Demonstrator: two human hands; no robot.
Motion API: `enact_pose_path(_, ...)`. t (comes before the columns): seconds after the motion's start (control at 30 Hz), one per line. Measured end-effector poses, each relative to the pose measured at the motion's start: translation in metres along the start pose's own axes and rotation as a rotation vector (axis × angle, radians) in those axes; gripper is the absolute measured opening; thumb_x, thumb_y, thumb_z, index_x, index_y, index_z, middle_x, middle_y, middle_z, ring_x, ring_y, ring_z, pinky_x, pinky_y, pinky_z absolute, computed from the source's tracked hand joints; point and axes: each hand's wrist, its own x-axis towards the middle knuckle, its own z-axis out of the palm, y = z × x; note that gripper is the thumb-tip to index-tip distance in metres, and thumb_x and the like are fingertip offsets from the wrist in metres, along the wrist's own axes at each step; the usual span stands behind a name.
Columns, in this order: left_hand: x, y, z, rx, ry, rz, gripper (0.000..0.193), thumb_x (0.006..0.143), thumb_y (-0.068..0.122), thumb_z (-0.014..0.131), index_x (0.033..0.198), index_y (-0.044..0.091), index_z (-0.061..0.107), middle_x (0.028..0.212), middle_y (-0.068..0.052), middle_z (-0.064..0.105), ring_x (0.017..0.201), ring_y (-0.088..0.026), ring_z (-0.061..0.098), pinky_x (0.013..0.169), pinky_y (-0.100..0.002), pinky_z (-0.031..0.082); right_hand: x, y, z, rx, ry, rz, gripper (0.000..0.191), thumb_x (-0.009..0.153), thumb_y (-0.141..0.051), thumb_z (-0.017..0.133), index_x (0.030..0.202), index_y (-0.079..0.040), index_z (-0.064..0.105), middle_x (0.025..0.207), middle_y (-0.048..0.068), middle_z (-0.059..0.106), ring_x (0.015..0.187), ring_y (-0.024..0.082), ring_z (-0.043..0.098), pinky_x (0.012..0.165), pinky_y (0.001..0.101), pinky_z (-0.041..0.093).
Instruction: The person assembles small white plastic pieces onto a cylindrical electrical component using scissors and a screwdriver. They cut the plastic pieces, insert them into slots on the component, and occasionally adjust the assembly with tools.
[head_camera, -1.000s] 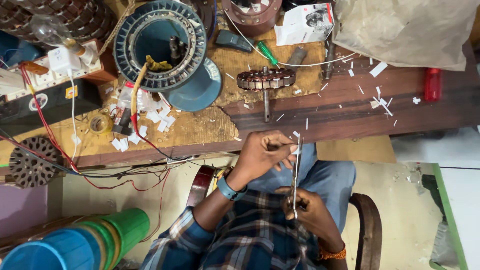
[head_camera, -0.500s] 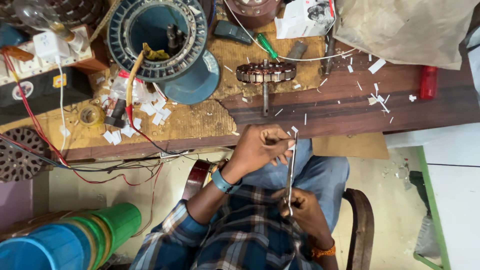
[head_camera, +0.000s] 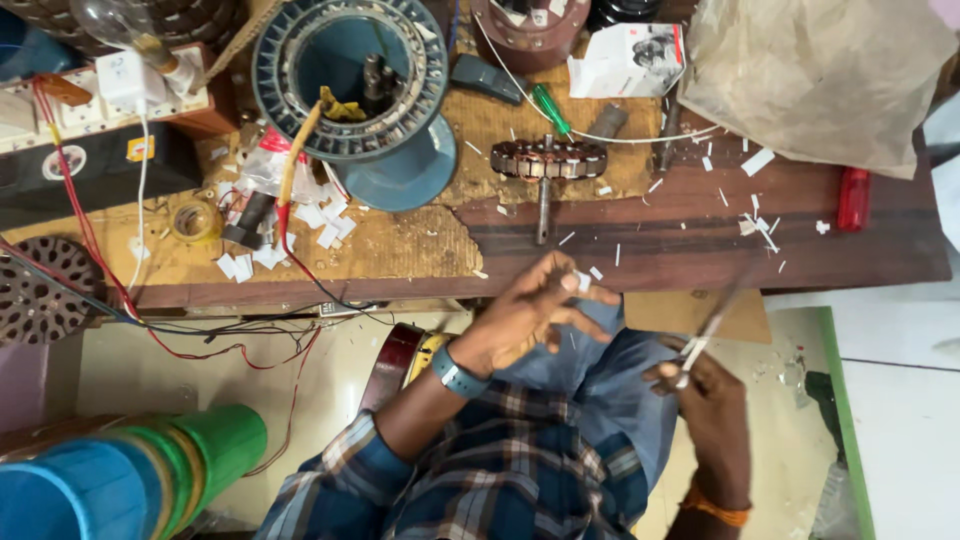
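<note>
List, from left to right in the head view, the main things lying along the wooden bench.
Tape roll → blue round housing → wound stator on its shaft → red cylinder.

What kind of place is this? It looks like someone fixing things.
Most likely a small electrical repair workshop, perhaps for fan motors. On the worn wooden workbench lie a slotted motor core on its shaft, a green-handled screwdriver and loose red wires.

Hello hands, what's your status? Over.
Left hand pinching a small white paper piece. Right hand gripping scissors, blades toward bench. Nothing between them.
</note>
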Motion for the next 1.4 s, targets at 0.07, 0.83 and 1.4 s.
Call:
enact_pose_path(0.07, -0.001, -0.01, -0.001, 0.151, 0.087, 0.024, 0.021, 0.107, 0.029, 0.061, 0.115, 0.01, 0.053, 0.12, -0.005, 0.07, 0.089, -0.009, 0.065, 0.054, -0.018, 0.047, 0.004, -0.019, -0.011, -0.007, 0.033, 0.045, 0.041, 0.091, -0.008, 0.069, 0.132, -0.003, 0.069, 0.093, 0.014, 0.077, 0.081, 0.019, 0.07, 0.072, 0.0313, 0.056)
enact_pose_path(0.83, -0.001, -0.009, 0.003, 0.507, 0.239, 0.28, 0.011, 0.097, 0.008, 0.071, 0.102, -0.002, 0.07, 0.083, -0.012, 0.076, 0.067, -0.014, 0.073, 0.045, -0.022, 0.049, -0.023, -0.002, 0.062, 0.11, -0.643, 0.125, 0.05, 0.078, 0.0, 0.078, 0.127, -0.004, 0.071, 0.079, 0.004, 0.073, 0.062, 0.011, 0.063, 0.053, 0.0268, 0.051)
enact_pose_path(1.4, 0.001, -0.01, 0.005, 0.425, 0.216, 0.203, 0.01, 0.096, 0.008, 0.07, 0.101, 0.0, 0.07, 0.083, -0.01, 0.076, 0.071, -0.017, 0.077, 0.046, -0.022, 0.052, -0.021, -0.008, 0.057, 0.066, -0.599, 0.016, 0.042, 0.08, 0.001, 0.078, 0.121, -0.004, 0.075, 0.071, 0.004, 0.073, 0.061, 0.01, 0.064, 0.054, 0.0268, 0.052)
